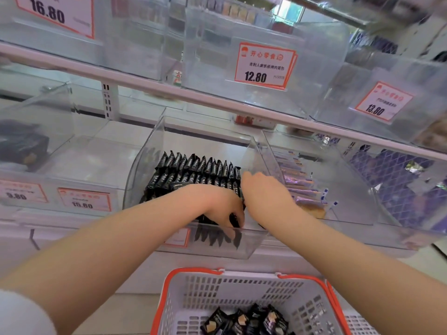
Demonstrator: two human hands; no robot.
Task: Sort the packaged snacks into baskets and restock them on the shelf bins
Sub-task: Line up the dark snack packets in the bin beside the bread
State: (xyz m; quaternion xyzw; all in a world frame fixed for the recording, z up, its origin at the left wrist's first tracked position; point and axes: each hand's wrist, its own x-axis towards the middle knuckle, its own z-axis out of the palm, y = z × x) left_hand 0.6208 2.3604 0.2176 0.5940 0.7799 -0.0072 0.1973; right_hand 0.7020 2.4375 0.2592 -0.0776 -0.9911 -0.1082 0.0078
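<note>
Both hands are deep in the clear bin: the left hand pinches black snack packets at the front, lining them upright; the right hand steadies the row, its grip hidden. More packets wait in the basket below.

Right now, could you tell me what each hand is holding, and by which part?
Left hand grips black snack packets at the bin's front, fingers hidden. Right hand: cannot tell.
</note>
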